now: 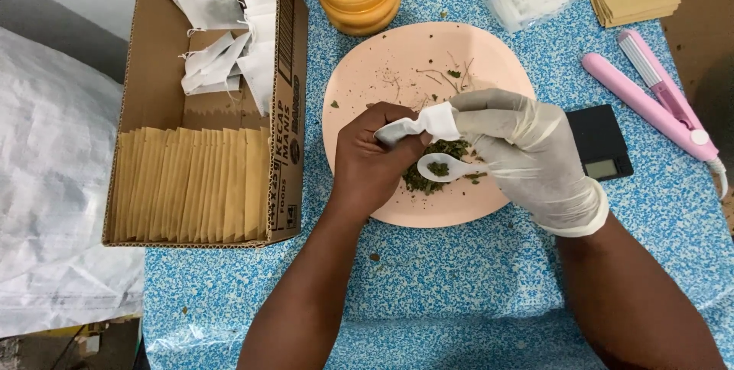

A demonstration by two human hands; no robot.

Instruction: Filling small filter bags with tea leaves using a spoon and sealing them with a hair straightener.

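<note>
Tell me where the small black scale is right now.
In the head view the small black scale lies on the blue speckled table, right of the pink plate, just beyond the gloved right hand and left of the pink sealer.

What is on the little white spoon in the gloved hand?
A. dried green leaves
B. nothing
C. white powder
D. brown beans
A: the white spoon in the gloved right hand carries a small heap of dried green leaves, above the pile on the pink plate.
</note>
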